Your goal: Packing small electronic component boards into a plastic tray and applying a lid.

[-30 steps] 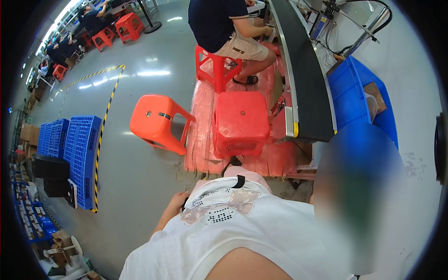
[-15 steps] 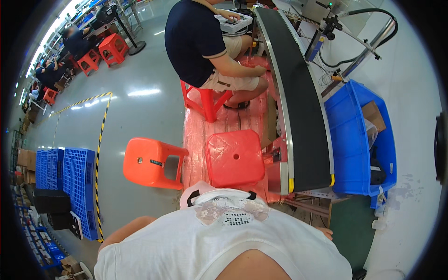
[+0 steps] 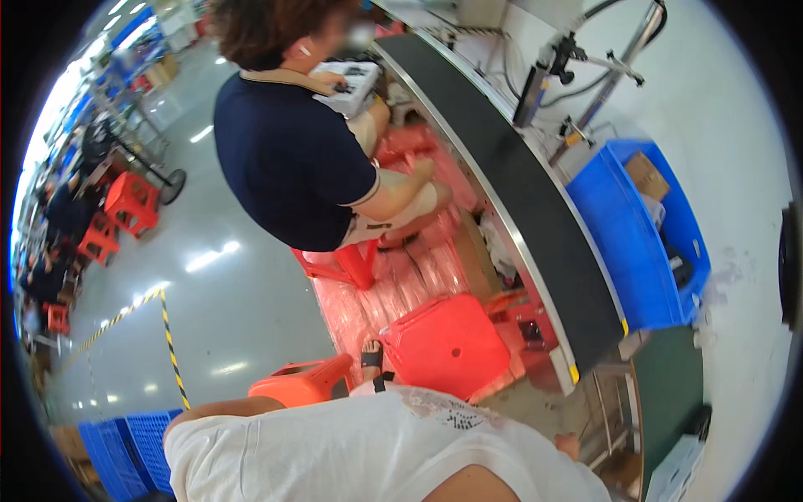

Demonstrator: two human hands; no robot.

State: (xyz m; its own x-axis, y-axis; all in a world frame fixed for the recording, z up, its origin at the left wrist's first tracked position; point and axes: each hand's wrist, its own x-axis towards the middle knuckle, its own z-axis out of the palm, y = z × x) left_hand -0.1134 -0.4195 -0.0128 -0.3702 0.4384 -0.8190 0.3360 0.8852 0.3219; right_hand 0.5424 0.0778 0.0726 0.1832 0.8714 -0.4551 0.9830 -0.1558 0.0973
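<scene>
Grey factory floor (image 3: 251, 293) beside black conveyor (image 3: 535, 209); both hands out of sight.

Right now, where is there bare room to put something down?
The black conveyor belt lies bare along most of its length, between the seated co-worker and the blue bin. The grey floor left of the red stool is open too. The strip between stools and belt is crowded.

Red plastic stool (image 3: 447, 345) beside black conveyor belt (image 3: 535, 209), blue crate (image 3: 636, 251) beyond, seated co-worker (image 3: 293, 159) ahead.
</scene>
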